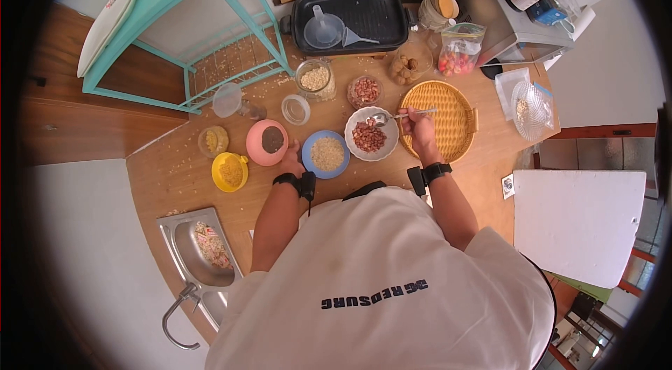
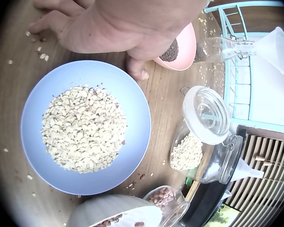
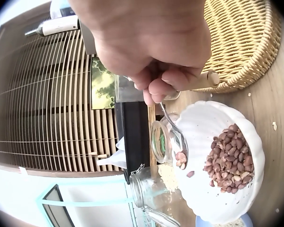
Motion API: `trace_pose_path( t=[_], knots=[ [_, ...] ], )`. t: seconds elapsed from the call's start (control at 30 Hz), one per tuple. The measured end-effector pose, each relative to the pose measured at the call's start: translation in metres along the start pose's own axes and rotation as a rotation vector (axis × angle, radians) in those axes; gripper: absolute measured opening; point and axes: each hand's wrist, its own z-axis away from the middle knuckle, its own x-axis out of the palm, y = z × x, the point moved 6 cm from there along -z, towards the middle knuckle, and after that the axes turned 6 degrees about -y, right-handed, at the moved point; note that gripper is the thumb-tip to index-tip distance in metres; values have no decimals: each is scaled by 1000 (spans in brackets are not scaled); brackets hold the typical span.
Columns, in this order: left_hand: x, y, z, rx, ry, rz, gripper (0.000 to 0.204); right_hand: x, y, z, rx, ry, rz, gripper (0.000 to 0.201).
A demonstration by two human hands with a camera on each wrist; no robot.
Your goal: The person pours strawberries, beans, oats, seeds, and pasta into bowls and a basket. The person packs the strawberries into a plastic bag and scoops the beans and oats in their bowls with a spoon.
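My right hand (image 1: 421, 133) grips the handle of a metal spoon (image 3: 179, 135). The spoon's head, carrying a few peanuts (image 3: 181, 158), hangs over a white scalloped bowl (image 1: 356, 149). Reddish peanuts (image 3: 232, 158) are heaped in that bowl. My left hand (image 1: 290, 162) rests with loose fingers on the tabletop, between a pink bowl (image 1: 253, 139) of dark seeds and a blue bowl (image 2: 35, 132) of oats (image 2: 85, 127). Its thumb (image 2: 138, 70) lies close to the pink rim, and nothing is held in it.
A round wicker tray (image 1: 451, 90) stands on the right. Behind the bowls are an oat jar (image 1: 316, 83), a peanut jar (image 1: 365, 92) and a black pan (image 1: 385, 9). A yellow bowl (image 1: 218, 179) and a sink (image 1: 189, 251) lie left. Loose oats dot the table.
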Motion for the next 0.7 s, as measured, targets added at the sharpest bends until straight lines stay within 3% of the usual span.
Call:
trace_pose_path(
  t=[0.13,0.37,0.57,0.7],
  knots=[
    [5,3,29,14,-8,2,62,-2,0,3,21,-11,-62,25],
    [3,2,15,56,-60,-1,59,6,-20,-2,-28,-17,-18,24],
    [4,6,30,21,28,-68,56,40,-51,-5,-78,-58,-30,26],
    [4,2,12,1,-68,16,55,36,-47,-4,-87,-83,97,27]
  ],
)
